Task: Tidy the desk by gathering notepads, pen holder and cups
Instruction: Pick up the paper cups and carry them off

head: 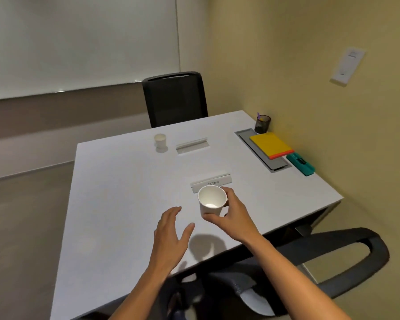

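Note:
My right hand (233,215) grips a white paper cup (211,203) held upright a little above the white desk (125,192), near its front edge. My left hand (171,239) hovers open just left of the cup, fingers spread, touching nothing. A second paper cup (160,140) stands at the desk's far side. At the far right corner a black mesh pen holder (262,124) stands by the wall, and in front of it lies a yellow notepad (271,143) stacked on an orange one.
A teal box (300,163) lies next to the notepads, which rest on a grey cable tray (276,166). A white name strip (211,181) sits mid-desk behind the held cup. One black chair (174,99) stands at the far side, another (333,262) at the near right.

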The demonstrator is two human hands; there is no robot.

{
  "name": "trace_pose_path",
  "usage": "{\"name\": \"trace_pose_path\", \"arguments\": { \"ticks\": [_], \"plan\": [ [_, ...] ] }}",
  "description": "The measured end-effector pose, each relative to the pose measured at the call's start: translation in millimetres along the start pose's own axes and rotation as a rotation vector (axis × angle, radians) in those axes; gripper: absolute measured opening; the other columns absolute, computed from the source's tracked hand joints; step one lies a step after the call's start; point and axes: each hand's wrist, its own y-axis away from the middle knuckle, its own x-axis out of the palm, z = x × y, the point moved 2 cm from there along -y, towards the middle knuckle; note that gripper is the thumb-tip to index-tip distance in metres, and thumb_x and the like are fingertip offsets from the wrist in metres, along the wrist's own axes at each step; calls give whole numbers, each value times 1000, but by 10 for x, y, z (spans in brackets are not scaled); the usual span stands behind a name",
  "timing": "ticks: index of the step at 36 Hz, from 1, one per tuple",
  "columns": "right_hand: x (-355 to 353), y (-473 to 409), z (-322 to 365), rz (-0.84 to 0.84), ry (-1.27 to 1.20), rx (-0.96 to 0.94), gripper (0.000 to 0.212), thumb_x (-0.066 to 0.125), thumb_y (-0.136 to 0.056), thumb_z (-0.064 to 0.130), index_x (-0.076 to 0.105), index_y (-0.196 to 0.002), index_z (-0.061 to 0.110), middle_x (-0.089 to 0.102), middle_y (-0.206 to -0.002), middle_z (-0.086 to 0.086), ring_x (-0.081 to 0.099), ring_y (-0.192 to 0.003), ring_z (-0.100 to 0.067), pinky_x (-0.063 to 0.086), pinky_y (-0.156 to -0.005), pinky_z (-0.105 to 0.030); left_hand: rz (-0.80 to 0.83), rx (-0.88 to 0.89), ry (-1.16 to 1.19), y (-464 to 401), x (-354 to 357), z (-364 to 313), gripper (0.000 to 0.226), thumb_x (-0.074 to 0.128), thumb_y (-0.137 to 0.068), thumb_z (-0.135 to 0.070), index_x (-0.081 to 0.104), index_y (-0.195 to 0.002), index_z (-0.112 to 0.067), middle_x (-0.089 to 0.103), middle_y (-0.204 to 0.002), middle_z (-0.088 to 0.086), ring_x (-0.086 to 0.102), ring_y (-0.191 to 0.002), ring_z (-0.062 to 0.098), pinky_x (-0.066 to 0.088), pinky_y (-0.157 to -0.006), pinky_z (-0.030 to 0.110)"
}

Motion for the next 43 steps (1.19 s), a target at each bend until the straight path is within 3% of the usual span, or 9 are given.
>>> {"name": "trace_pose_path", "arguments": {
  "ticks": [5, 11, 19, 25, 35, 43],
  "plan": [
    [331, -508, -72, 85, 154, 9, 87, 75, -69, 53, 26, -140, 48, 48, -131, 24, 56, -112, -7, 50, -90, -35, -20, -35, 21, -379, -121, 249, 57, 61, -94, -42, 40, -145, -29, 39, -152, -9, 40, -139, 13, 37, -114, 48],
    [776, -1015, -322, 159, 317, 80, 76, 66, -72, 57, 32, -139, 41, 50, -133, 17, 56, -113, -15, 52, -89, -42, 13, -65, 43, -938, -205, 545, 55, 64, -94, -33, 43, -145, -23, 39, -150, -7, 43, -137, 17, 44, -109, 49],
    [1332, -1419, -787, 184, 406, 236, 80, 73, -77, 38, 30, -144, 29, 49, -138, 7, 56, -118, -20, 51, -80, -37, 127, -112, -56, -1466, -206, 989, 58, 62, -94, -40, 39, -146, -29, 37, -154, -6, 48, -135, 21, 46, -107, 49],
    [1597, -1550, -987, 205, 444, 319, 79, 72, -80, 38, 30, -146, 28, 47, -138, 3, 54, -120, -23, 53, -86, -43, 100, 3, -37, -1689, -178, 1209, 49, 69, -85, -22, 61, -126, 3, 60, -130, 17, 61, -118, 34, 54, -94, 53],
    [1816, -1661, -1143, 192, 462, 435, 88, 76, -76, 40, 27, -148, 31, 47, -137, 4, 52, -122, -22, 51, -87, -40, 162, -21, -101, -1891, -180, 1362, 45, 74, -86, -16, 62, -127, -4, 57, -138, 14, 55, -127, 31, 45, -105, 53],
    [1854, -1631, -1153, 198, 458, 498, 96, 74, -77, 30, 18, -154, 35, 43, -140, 1, 50, -127, -26, 49, -91, -43, 126, 97, -95, -1935, -257, 1436, 44, 79, -80, -10, 65, -120, 4, 63, -127, 22, 64, -112, 38, 55, -91, 55]
  ]
}}
